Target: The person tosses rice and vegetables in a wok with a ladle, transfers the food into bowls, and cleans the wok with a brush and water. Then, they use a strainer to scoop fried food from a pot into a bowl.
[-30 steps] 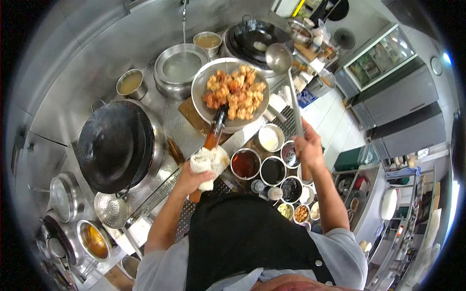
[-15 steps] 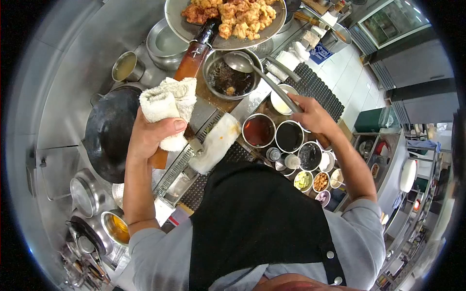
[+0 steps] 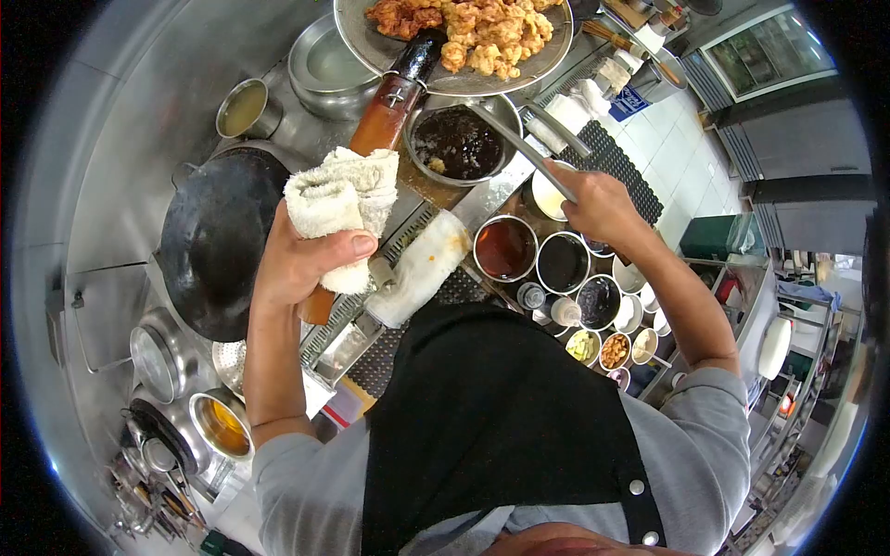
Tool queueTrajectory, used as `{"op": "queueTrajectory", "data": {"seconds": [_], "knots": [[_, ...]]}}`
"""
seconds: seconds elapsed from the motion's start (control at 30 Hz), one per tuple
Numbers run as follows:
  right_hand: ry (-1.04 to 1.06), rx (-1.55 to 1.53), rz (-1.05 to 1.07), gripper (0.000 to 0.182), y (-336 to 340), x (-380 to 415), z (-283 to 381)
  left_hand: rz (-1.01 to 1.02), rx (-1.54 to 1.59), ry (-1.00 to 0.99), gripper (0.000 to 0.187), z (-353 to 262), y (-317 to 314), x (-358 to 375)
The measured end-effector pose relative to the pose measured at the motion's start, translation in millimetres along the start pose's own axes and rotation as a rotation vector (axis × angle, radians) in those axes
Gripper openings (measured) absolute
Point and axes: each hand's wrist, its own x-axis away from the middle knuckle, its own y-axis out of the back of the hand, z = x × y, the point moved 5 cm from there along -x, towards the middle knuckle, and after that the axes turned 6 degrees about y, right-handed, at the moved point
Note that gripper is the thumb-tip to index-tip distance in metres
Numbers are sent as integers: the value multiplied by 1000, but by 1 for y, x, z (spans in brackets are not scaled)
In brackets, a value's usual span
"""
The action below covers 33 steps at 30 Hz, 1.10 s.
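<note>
I see my left hand (image 3: pixel 301 259) clamped around a white cloth (image 3: pixel 343 208) wrapped on the wooden handle (image 3: pixel 385 107) of the strainer pan (image 3: pixel 547 56). The handle's long axis runs up and to the right, away from the grip, so the fried pieces (image 3: pixel 473 28) sit at the far end, above the dark bowl (image 3: pixel 459 144). My right hand (image 3: pixel 593 199) is nearer that bowl, closed on the ladle handle (image 3: pixel 524 148) (its scoop is hidden under the pan).
</note>
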Motion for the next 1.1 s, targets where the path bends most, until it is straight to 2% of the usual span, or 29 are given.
{"op": "queueTrajectory", "data": {"seconds": [0.07, 0.17, 0.23, 0.27, 0.33, 0.37, 0.43, 0.47, 0.5, 0.53, 0.57, 0.63, 0.67, 0.73, 0.77, 0.83, 0.9, 0.97, 1.1], "knots": [[38, 60, -35, 76, -5, -4, 0, -6, -1, 1, 59, 1, 2, -1], [59, 191, 37, 72, -6, -9, 21, 0, 22, -23, 59, 3, 3, -3], [44, 173, 103, 61, -10, -17, 25, 19, 19, -22, 58, 2, 2, -2], [43, 174, 103, 61, -12, -23, 22, 19, 20, -22, 58, 3, 2, -2], [73, 108, 116, 44, -20, -43, 10, 10, 33, -13, 58, 6, 3, 0], [73, 107, 118, 44, -19, -57, 2, 10, 33, -11, 58, 7, 3, 0], [285, 84, 401, 31, -28, -88, -12, -16, 46, -44, 58, 7, 4, 2], [499, -157, 451, 28, -38, -111, -34, -16, 45, -41, 58, 9, 5, 2], [709, -404, 493, 26, -30, -113, -29, 2, 58, -36, 59, 10, 6, 1], [-77, -585, 569, 24, -42, -116, -51, 19, 72, -30, 60, 12, 6, 1], [0, -687, 532, 26, -47, -116, -63, 17, 71, -26, 60, 12, 6, 2], [-223, -666, 629, 24, -5, -94, -21, -11, 95, -21, 62, 13, 7, 4], [-220, -667, 630, 24, -10, -88, -20, -13, 92, -21, 62, 13, 8, 4], [-312, -1008, 566, 21, -24, -78, -20, -23, 82, -13, 63, 16, 12, 6], [-311, -1011, 568, 21, -31, -71, -17, -24, 79, -10, 63, 16, 12, 6], [-373, -1343, 515, 17, -43, -56, -7, -47, 68, -22, 63, 15, 10, 7], [-333, -1419, 498, 15, -53, -46, 3, -54, 57, -15, 64, 16, 9, 9], [-399, -1579, 373, 14, -64, -35, 6, -57, 41, -14, 64, 15, 7, 11], [-446, -1703, 248, 12, -77, -23, 3, -53, 13, -21, 66, 15, -2, 22]]}}
